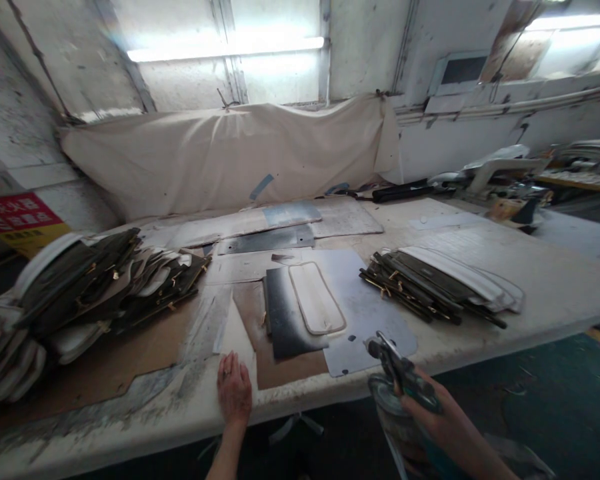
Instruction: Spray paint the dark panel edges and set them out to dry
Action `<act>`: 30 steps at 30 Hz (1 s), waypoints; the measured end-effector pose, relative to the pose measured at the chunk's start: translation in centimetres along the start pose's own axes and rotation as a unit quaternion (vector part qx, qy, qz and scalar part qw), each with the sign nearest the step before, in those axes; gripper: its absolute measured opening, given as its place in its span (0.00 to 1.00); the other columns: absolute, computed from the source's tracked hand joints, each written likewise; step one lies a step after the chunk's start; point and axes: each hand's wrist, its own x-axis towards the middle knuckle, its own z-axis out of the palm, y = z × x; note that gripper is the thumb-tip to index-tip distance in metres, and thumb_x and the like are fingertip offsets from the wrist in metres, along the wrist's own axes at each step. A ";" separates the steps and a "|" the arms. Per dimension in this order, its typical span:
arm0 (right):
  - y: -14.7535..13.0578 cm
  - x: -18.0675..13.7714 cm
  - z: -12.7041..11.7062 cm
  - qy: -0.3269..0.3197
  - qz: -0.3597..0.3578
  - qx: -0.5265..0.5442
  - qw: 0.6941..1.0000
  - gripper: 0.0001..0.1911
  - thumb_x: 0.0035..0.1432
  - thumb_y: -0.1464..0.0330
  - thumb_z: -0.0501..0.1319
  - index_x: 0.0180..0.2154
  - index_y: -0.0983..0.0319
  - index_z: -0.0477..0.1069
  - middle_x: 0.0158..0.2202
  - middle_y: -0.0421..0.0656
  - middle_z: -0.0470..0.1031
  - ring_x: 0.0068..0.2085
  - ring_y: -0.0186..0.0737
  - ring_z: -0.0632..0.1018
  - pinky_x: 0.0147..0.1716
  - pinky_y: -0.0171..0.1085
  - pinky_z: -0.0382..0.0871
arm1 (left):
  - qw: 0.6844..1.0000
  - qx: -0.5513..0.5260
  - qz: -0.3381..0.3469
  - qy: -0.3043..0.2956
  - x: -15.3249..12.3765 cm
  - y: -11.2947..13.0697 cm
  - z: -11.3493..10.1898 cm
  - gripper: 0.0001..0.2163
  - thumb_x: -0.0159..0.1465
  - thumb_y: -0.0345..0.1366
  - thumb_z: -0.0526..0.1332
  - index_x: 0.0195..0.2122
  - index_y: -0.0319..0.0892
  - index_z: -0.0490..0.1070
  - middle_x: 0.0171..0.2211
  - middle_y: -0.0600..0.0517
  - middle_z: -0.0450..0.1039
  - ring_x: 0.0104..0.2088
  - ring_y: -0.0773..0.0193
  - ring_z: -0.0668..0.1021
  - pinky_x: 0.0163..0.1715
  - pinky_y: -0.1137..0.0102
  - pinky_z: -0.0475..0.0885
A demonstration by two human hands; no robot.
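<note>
My right hand (425, 400) is wrapped round a spray gun (393, 373) with a cup hanging below it, at the front edge of the table (485, 233). The nozzle points toward a white rounded panel (317, 298) with a darker border. That panel lies partly on a black sheet (285, 320) and partly on a pale grey sheet (375, 327). My left hand (235, 390) rests on the table's front edge with fingers stretched out, holding nothing. Just beyond its fingertips is a pointed pale piece (237, 327), beside a brown board (290, 370).
A stack of dark and white panels (440, 283) lies on the right. On the left a larger, untidy pile (105, 293) sits on a brown board. Flat sheets (267, 240) lie toward the back, below a hanging cloth (240, 160). A sewing machine (495, 173) stands far right.
</note>
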 end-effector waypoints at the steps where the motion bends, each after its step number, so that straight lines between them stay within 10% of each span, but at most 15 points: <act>1: 0.0 0.4 0.0 0.003 -0.002 -0.001 1.000 0.08 0.46 0.66 0.60 0.31 0.60 0.70 0.30 0.43 0.75 0.35 0.44 0.74 0.38 0.39 0.67 | 1.000 -0.002 0.000 0.001 0.1 -0.1 0.1 0.20 0.62 0.38 0.45 0.50 0.34 0.65 0.50 0.41 0.68 0.57 0.56 0.62 0.56 0.57 0.60; 18: -6.5 11.8 4.0 -0.024 0.025 -0.044 0.998 0.04 0.43 0.69 0.54 0.24 0.60 0.65 0.24 0.38 0.65 0.27 0.36 0.67 0.30 0.38 0.61 | 0.998 -0.054 -0.001 -0.020 3.0 -4.6 2.6 0.22 0.62 0.41 0.44 0.53 0.34 0.62 0.53 0.42 0.65 0.59 0.55 0.60 0.57 0.57 0.59; 30: -11.0 19.4 6.1 -0.054 0.051 -0.054 0.996 0.02 0.36 0.69 0.53 0.19 0.60 0.63 0.20 0.38 0.64 0.26 0.36 0.65 0.28 0.36 0.59 | 0.983 0.005 0.176 0.058 4.6 -11.5 7.1 0.20 0.58 0.37 0.51 0.53 0.40 0.63 0.47 0.46 0.72 0.53 0.54 0.68 0.44 0.59 0.70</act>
